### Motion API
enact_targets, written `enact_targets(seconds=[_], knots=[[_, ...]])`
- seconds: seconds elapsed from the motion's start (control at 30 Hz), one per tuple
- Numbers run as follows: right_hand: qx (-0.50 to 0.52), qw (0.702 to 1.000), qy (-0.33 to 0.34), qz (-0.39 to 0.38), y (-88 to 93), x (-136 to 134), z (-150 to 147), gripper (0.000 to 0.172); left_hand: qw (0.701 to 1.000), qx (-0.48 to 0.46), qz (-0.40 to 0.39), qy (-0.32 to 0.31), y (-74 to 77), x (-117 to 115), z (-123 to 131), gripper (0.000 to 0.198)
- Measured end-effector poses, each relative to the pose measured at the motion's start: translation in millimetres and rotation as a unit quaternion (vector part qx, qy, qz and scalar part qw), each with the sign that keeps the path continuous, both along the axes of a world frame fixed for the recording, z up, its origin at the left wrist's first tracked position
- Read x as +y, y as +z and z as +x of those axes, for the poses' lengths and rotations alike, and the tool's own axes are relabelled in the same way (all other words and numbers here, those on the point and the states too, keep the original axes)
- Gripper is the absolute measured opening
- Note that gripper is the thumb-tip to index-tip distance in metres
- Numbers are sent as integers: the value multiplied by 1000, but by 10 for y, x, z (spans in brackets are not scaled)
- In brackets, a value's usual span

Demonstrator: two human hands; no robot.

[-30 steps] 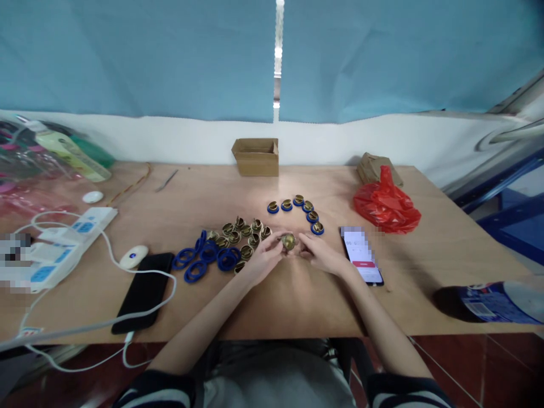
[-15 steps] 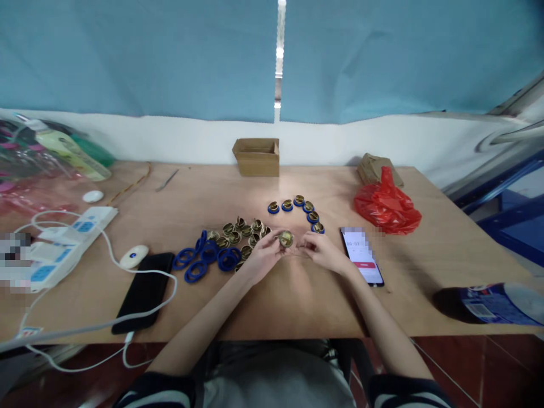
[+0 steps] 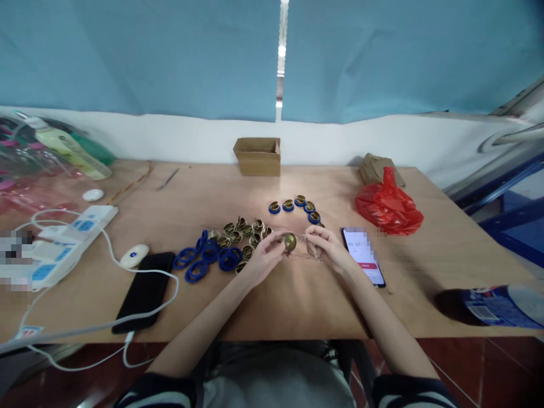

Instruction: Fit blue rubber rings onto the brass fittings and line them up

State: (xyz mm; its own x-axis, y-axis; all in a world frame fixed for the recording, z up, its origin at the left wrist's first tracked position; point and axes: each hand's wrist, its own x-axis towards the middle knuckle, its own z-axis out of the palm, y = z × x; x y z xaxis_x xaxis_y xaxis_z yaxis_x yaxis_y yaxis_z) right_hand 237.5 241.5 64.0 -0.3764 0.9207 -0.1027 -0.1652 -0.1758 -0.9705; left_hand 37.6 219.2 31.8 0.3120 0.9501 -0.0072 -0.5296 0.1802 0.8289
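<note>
A round brass-coloured metal piece (image 3: 290, 242) is pinched in the fingertips of my left hand (image 3: 268, 255); its domed side shows. My right hand (image 3: 326, 245) is closed just to the right of it, with thin, shiny bits at the fingertips too small to name. Left of my left hand lies a pile of similar brass pieces (image 3: 247, 230), each with an upright part. Several blue rings (image 3: 196, 271) lie beside that pile. Beyond my hands, brass pieces seated in blue rings (image 3: 288, 205) form a curved row, its near end partly hidden by my right hand.
A lit phone (image 3: 363, 258) lies right of my right hand, near a red plastic bag (image 3: 389, 207) and a dark drink bottle (image 3: 484, 305). On the left are a black phone (image 3: 147, 292), white cables and a power strip (image 3: 68, 246). A cardboard box (image 3: 258, 161) stands at the back.
My right hand has lifted slightly and drawn right, now covering part of the row's near end. The brass piece in my left hand has turned and shifted slightly right.
</note>
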Motion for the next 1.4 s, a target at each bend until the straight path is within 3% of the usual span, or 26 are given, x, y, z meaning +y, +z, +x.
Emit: enact_targets(seconds=[0.23, 0.5, 0.7, 1.4], knots=[[66, 995, 25, -67, -98, -21, -154, 41, 999, 42, 26, -1, 4, -16, 18, 30], [106, 990, 32, -87, -120, -29, -168, 33, 995, 85, 48, 14, -36, -24, 9, 29], [161, 978, 82, -99, -135, -15, -132, 29, 994, 96, 56, 22, -15, -28, 3, 28], [117, 991, 55, -34, -130, -68, -160, 24, 991, 110, 68, 28, -32, -19, -59, 28]])
